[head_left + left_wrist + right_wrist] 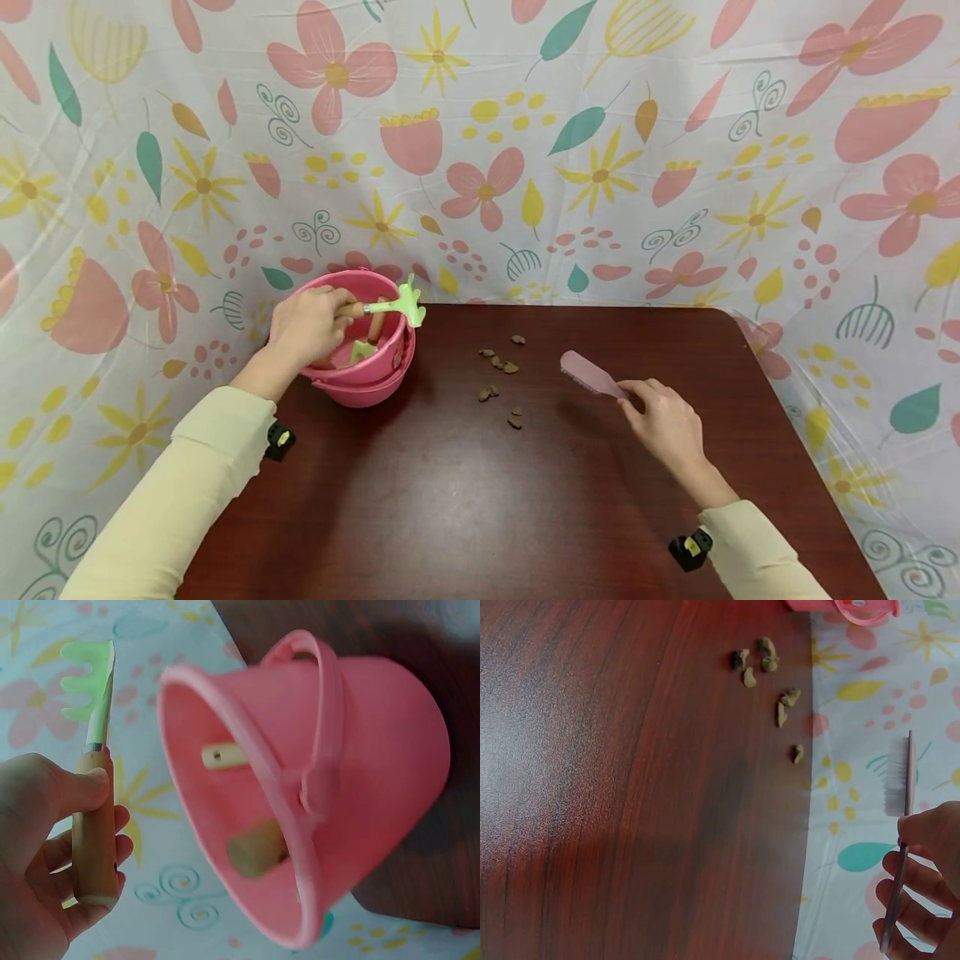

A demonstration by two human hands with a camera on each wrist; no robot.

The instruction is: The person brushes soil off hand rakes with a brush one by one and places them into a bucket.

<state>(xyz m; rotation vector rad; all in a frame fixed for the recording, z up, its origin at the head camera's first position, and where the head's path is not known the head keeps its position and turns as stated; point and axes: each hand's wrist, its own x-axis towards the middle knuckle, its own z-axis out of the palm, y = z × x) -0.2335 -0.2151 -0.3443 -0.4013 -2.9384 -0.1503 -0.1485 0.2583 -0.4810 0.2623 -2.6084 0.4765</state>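
Note:
My left hand [311, 323] grips the wooden handle of a small green toy rake [408, 302] above the mouth of a pink bucket [386, 367]. In the left wrist view, the rake [94, 682] points up beside the bucket [375, 765], and wooden handles [259, 847] show inside it. Something light green [363, 351] also lies in the bucket. My right hand [667, 419] holds a pink brush [588, 372] by its thin handle, over the table's right side. The right wrist view shows pale bristles on the brush [900, 780].
Several small brown crumb-like pieces [510, 367] lie scattered on the dark wooden table [450, 500] between the hands. The bucket stands at the table's back left. A flower-patterned cloth [480, 125] hangs behind and along the sides.

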